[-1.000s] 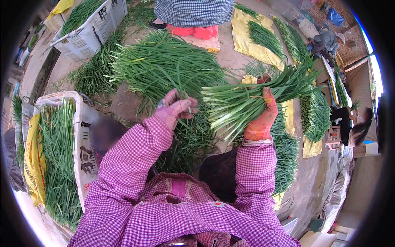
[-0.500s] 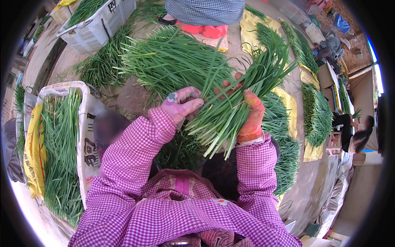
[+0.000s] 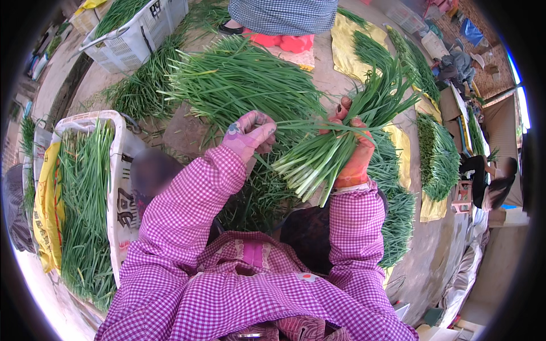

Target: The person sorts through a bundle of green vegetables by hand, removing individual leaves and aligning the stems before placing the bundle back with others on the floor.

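Note:
My right hand [image 3: 354, 149], in an orange patterned glove, is closed around a bunch of garlic chives [image 3: 318, 156]. The pale cut ends point down and to the left, and the green leaf tips fan up and to the right. Left of the bunch, my left hand [image 3: 252, 134], in a pink flowered glove, is closed in a pinch. It holds the end of a thin strand of chive leaf [image 3: 298, 123], which runs taut across to the bunch at my right hand. Beyond both hands lies a large heap of chives [image 3: 244, 79] on the ground.
At the left stands a white crate [image 3: 118, 170] packed with chives, a yellow sack [image 3: 46, 210] along its side. Another white crate [image 3: 133, 42] is farther back. To the right, more chives [image 3: 392, 210] lie on yellow sacking [image 3: 401, 150]. A person in a checked garment [image 3: 282, 16] is straight ahead.
My right hand has moved slightly right with the bunch. My left hand has drawn away to the left, and the leaf strand now stretches straight between the hands.

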Demonstrator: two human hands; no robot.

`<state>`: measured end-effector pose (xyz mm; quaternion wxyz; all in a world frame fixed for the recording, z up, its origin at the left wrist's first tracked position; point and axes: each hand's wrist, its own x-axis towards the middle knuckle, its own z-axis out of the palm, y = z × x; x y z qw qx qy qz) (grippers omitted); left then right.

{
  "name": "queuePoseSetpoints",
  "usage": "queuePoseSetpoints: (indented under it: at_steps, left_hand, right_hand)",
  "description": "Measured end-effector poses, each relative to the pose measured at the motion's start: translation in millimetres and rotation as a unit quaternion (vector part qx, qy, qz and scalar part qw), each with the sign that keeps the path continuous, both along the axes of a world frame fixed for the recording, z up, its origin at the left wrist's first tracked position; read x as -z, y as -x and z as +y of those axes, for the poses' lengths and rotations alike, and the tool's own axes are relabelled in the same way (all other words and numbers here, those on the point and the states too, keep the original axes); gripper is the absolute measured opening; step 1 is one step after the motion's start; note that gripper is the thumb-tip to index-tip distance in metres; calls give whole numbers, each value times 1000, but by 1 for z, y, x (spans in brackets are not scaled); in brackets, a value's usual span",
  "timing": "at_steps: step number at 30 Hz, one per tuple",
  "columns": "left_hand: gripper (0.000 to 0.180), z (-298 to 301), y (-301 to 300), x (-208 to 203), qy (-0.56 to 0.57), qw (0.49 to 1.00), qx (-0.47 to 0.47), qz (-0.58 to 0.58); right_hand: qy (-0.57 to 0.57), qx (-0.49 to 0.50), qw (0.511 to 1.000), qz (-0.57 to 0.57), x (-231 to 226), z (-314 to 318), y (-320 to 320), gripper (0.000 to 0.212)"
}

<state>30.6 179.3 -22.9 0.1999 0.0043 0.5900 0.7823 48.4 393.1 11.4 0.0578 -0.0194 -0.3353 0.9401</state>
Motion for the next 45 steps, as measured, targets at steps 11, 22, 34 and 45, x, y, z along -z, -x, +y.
queuePoseSetpoints:
  at_steps: [11,22,34,45]
  left_hand:
    - [17,7,-3,6,-208,967,-106,-104]
    - [11,5,-3,11,-96,988,83,-92]
    - [15,-1,-2,-2,-4,992,-117,55]
    - [14,22,-25,3,25,977,5,210]
  right_hand:
    - [59,-110,992,27,2,-15,-6,46]
    - [52,-121,989,65,-2,-12,-5,49]
    - [51,-58,990,119,-6,4,-6,48]
    - [17,-58,994,91,-9,-14,-6,46]
